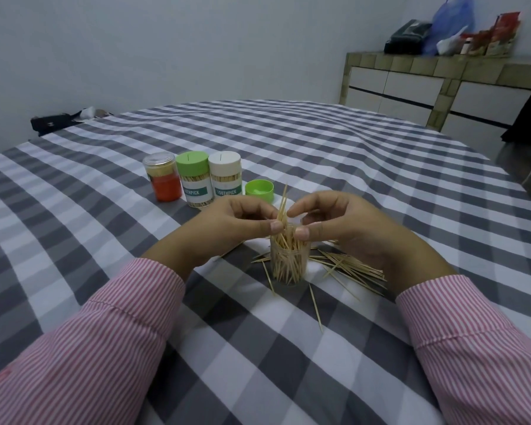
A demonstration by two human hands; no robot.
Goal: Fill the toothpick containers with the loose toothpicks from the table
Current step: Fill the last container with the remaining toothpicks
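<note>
Toothpicks (351,266) on checked tablecloth (288,139)

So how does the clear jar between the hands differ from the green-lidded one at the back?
The clear jar is open and label-free, toothpicks poking out at angles. The green-lidded jar is capped, labelled "TOOTHPICK", its picks packed straight. Both stand upright on the checked cloth and hold toothpicks.

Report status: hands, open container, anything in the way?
Left hand pinches toothpick bundle; right hand steadies it. Open container partly filled. Loose toothpicks remain; nothing blocking.
</note>
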